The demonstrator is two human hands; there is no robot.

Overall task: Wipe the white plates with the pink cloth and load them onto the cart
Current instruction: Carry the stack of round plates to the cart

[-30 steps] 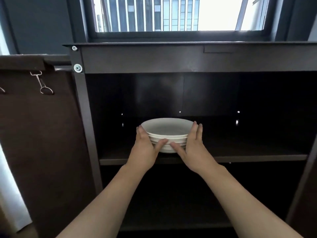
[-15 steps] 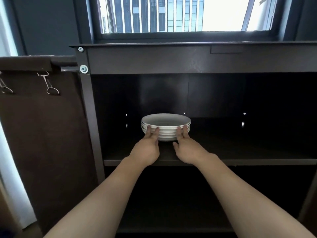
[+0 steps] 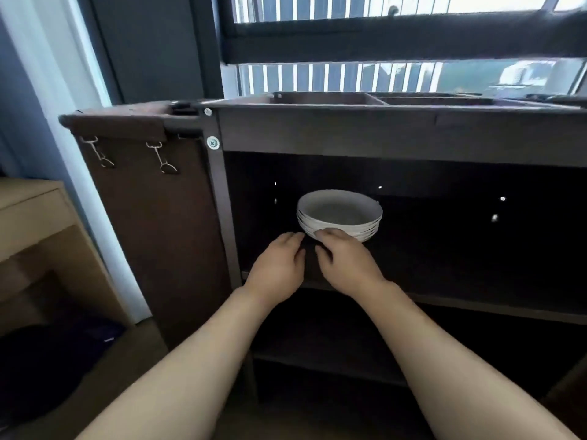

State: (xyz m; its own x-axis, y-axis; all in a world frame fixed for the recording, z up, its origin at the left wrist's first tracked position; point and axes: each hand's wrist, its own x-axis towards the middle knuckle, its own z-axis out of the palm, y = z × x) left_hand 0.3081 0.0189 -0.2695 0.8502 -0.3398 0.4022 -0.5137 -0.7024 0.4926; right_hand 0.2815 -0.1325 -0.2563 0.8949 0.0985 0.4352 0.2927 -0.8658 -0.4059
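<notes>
On cart shelf (image 3: 460,308): round white plates (image 3: 339,214) stacked; left hand (image 3: 277,266), right hand (image 3: 347,263) slack-fingered.

White plates (image 3: 339,212), dark brown cart (image 3: 365,138), tan cabinet (image 3: 35,223)

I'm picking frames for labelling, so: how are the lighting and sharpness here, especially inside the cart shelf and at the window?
Head view: the glass window is blown out at top right; the shelf bay of the dark brown cart falls near black, with the stack of white plates pale against it; slight motion blur softens the left hand, the right hand and the window bars.
</notes>
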